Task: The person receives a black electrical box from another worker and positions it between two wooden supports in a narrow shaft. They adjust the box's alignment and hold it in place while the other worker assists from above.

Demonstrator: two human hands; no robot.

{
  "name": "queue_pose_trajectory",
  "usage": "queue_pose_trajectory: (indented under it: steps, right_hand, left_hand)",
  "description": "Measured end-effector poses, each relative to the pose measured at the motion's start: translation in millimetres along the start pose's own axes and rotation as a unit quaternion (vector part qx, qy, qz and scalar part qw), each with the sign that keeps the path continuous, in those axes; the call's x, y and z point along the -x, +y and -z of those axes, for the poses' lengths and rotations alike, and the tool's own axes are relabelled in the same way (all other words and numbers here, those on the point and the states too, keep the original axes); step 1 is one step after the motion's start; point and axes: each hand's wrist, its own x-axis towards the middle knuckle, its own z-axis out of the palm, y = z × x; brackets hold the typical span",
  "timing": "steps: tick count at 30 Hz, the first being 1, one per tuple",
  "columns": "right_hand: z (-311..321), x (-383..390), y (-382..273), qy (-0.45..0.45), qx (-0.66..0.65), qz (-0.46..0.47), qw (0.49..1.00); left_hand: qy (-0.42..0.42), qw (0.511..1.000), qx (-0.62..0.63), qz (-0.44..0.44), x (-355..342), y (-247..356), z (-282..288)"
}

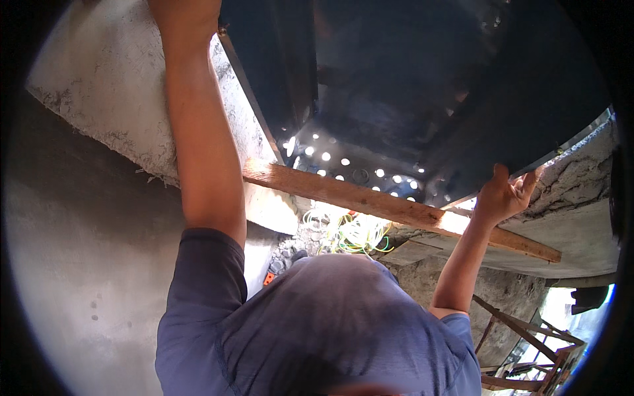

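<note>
A large dark metal box [396, 72] with a row of round holes, light coming through them, fills the upper middle between rough concrete edges. My right hand [505, 197] is at its right edge, thumb against the dark face and fingers curled by the rim. Stretched up along the box's left side, my left hand [187, 16] is cut off by the top of the picture, its fingers hidden. Between my forearms a wooden batten [350, 193] runs slantwise across the opening, just below the holes.
Rough concrete [112, 86] borders the opening on the left, and more concrete [574, 191] on the right. Coiled yellow-green wire [360, 232] lies beyond the batten, near small rubble and an orange piece [269, 278]. A wooden frame [528, 336] stands at the lower right.
</note>
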Motion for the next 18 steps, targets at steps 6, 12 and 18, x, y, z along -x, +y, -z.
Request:
queue_pose_trajectory:
  steps: [6, 12, 18]
  right_hand:
    - [-2, -3, -5, 0.003, 0.040, 0.036, 0.999]
    - [-4, 0, -7, -0.001, 0.026, 0.022, 0.999]
    - [-6, 4, -7, -0.016, -0.025, 0.022, 0.999]
  left_hand:
    - [-0.006, 0.999, -0.042, -0.020, -4, 2, -6]
    - [0.016, 0.995, -0.084, -0.045, -4, 2, -3]
    - [0.007, 1.000, -0.005, 0.004, 6, 13, -9]
